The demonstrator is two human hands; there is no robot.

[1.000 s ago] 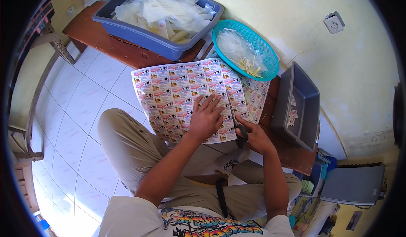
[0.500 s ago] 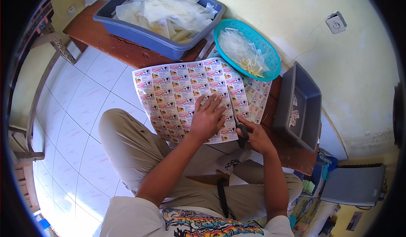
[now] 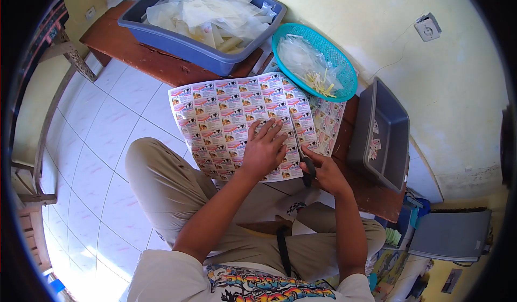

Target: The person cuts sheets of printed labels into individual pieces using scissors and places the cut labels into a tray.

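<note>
A large sheet of printed labels (image 3: 215, 121), with rows of small repeated pictures, spans from the bench edge to above my lap. My left hand (image 3: 264, 150) lies flat on it with the fingers spread. To its right, my right hand (image 3: 325, 174) grips black-handled scissors (image 3: 308, 174). Their blades point away from me along a cut line, and a strip of labels (image 3: 304, 124) lies to the right of that line. How far the strip is parted from the sheet I cannot tell.
On the wooden bench (image 3: 145, 62) stands a blue-grey tub (image 3: 177, 54) of clear plastic bags. A turquoise basket (image 3: 344, 78) holds more plastic and thin yellowish strips. More printed sheets (image 3: 329, 120) lie under it. At right, a grey bin (image 3: 390, 135) contains a few cut labels.
</note>
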